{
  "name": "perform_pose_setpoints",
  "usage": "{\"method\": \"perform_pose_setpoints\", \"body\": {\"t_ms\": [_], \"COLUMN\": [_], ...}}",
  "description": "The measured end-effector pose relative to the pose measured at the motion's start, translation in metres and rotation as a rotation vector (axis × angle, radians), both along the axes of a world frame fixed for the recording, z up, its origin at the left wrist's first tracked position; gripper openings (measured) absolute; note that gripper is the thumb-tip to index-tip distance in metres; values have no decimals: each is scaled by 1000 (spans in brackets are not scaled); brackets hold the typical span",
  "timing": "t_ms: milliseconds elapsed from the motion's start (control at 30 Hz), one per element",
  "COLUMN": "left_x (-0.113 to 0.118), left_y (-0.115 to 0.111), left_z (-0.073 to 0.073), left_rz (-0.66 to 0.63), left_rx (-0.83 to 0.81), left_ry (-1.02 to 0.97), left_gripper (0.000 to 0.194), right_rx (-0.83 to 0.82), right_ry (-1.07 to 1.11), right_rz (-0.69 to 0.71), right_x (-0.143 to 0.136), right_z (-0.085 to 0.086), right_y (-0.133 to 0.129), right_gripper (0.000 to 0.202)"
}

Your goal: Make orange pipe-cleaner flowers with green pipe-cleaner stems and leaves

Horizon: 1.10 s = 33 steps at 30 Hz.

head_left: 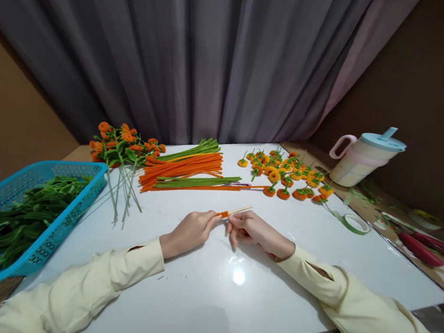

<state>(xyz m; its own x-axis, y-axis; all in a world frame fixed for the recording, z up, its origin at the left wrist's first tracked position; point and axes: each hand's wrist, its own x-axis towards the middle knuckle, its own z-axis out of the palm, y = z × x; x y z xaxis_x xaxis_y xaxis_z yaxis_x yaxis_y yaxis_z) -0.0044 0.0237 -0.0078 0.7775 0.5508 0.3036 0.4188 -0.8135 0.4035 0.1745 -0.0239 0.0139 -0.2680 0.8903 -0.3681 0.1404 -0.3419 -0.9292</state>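
Above the white board, a short orange coil of pipe cleaner [223, 215] is wound round a thin pale stick [243, 209]. My left hand [195, 230] is closed, its thumb and fingertips pinching the left end of the coil and stick. From the other side my right hand [258, 231] pinches at the coil's right end, its thumb and index finger against the stick and its other fingers curled below. The stick's free end points right, past the right fingertips. Beyond the hands lies a bundle of orange pipe cleaners [190, 166], with green pipe cleaners [203, 181] across its front.
Orange and yellow flower heads [273, 175] spread at the right back. Finished orange flowers [126, 140] lie back left. A blue basket [98, 175] holds green leaves [46, 208]. At right are green tape [356, 224], a tumbler [359, 159] and red-handled pliers [420, 248].
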Motion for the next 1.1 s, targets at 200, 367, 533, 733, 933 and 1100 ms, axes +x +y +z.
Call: {"method": "perform_pose_setpoints", "body": {"t_ms": [200,367,533,733,933,1100], "left_x": [-1,-1,-2,-3,-6,-10], "left_y": [-2,-2,-1,-4,-3,-4], "left_z": [-2,-3,-4,-1,4,5], "left_rz": [-14,-27,-22,-72,-211,-284], "left_rx": [74,125,132,142,65,41], "left_ry": [71,83,55,80,46,-16], "left_gripper": [33,35,34,33,33,31], "right_rx": [-12,61,294,628,720,469], "right_ry": [-25,-201,-488,-859,-731,-462], "right_rz": [101,202,256,322,390,441], "right_x": [0,8,18,18,26,34], "right_z": [4,7,14,23,23,24], "right_y": [-2,0,-3,-8,1,7], "right_gripper": [31,28,17,18,12,23]}}
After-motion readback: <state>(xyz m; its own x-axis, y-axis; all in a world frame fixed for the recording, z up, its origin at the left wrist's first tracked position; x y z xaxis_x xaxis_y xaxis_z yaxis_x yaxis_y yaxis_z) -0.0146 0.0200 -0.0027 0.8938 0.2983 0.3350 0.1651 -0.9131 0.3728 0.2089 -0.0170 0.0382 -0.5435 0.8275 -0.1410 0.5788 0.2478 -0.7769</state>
